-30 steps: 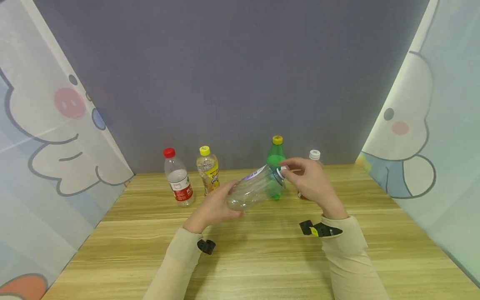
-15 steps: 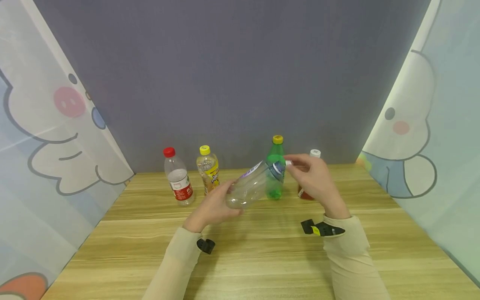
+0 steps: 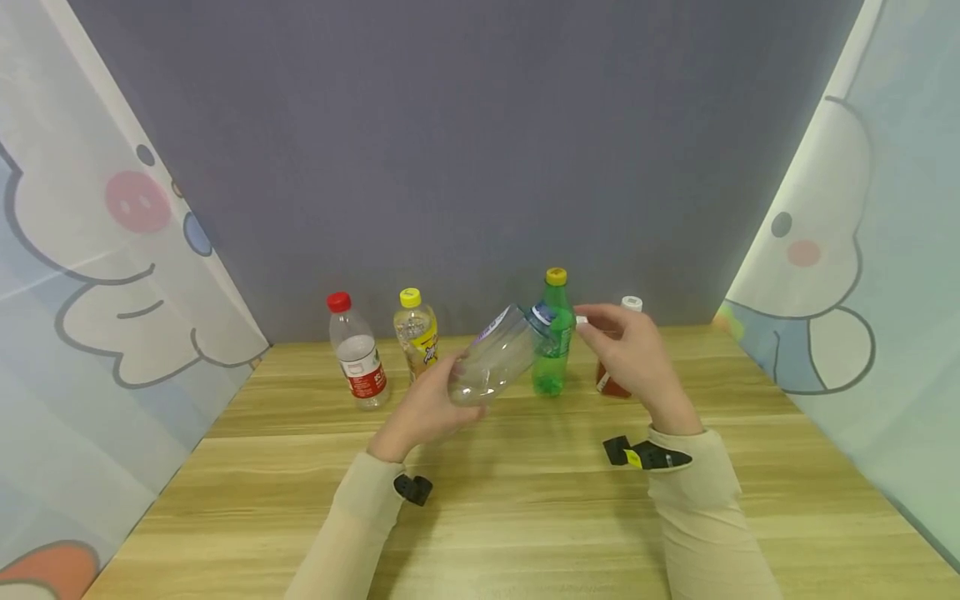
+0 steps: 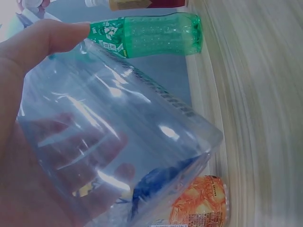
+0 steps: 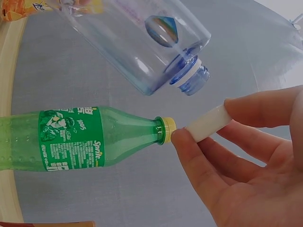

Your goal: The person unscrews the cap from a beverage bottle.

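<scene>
My left hand [image 3: 427,408] grips a clear plastic bottle [image 3: 491,362] round its lower body, tilted with its neck up to the right. In the right wrist view the bluish threaded mouth of the clear bottle [image 5: 142,47] is uncapped. My right hand [image 3: 633,358] pinches a white bottle cap [image 5: 208,124] between thumb and fingers, a short way from that mouth. Behind them stands a green Sprite bottle [image 3: 551,367] with a yellow cap, partly overlapped by the clear bottle's neck in the head view.
A red-capped bottle [image 3: 360,358] and a yellow-capped bottle [image 3: 414,329] stand upright at the back left of the wooden table [image 3: 480,517]. At the back right, a white-capped bottle [image 3: 611,385] is partly hidden by my right hand. A grey panel [image 3: 480,167] rises behind.
The white cap has come off the clear bottle's mouth, and my right hand has drawn it slightly to the right. The clear bottle has tipped more upright, its neck moving left and up.
</scene>
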`<state>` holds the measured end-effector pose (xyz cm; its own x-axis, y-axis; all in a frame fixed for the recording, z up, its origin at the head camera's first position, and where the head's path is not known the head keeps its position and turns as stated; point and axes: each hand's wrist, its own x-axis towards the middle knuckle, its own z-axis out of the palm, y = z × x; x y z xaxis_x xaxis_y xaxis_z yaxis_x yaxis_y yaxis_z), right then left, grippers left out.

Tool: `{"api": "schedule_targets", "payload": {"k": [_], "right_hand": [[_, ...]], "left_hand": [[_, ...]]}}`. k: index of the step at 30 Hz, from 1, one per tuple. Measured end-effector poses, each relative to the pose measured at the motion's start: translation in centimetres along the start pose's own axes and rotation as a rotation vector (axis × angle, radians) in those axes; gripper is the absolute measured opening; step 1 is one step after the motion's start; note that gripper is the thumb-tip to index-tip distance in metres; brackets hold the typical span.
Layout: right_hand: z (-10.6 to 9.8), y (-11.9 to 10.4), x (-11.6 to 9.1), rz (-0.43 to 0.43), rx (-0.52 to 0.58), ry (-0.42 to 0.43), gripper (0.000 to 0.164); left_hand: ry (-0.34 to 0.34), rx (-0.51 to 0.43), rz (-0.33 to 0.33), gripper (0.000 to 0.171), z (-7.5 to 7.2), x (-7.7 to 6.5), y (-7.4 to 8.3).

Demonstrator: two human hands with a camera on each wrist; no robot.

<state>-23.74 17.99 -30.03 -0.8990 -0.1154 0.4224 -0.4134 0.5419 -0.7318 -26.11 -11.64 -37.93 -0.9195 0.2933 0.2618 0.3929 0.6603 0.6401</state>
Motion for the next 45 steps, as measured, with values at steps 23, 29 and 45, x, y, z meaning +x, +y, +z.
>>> {"api": "schedule_targets", "payload": {"k": [23, 29, 45], "right_hand": [[1.1, 0.2, -0.3, 0.059, 0.042, -0.105, 0.038], [1.1, 0.4, -0.4, 0.049, -0.002, -0.117, 0.037], [1.2, 2.6, -1.1, 0.006, -0.123, -0.175, 0.036]], "left_hand": [[0.157, -0.139, 0.009, 0.09, 0.6, 0.1, -0.2], [0.176, -0.156, 0.014, 0.088, 0.9, 0.3, -0.2], [0.252, -0.165, -0.017, 0.085, 2.4, 1.1, -0.7]]}}
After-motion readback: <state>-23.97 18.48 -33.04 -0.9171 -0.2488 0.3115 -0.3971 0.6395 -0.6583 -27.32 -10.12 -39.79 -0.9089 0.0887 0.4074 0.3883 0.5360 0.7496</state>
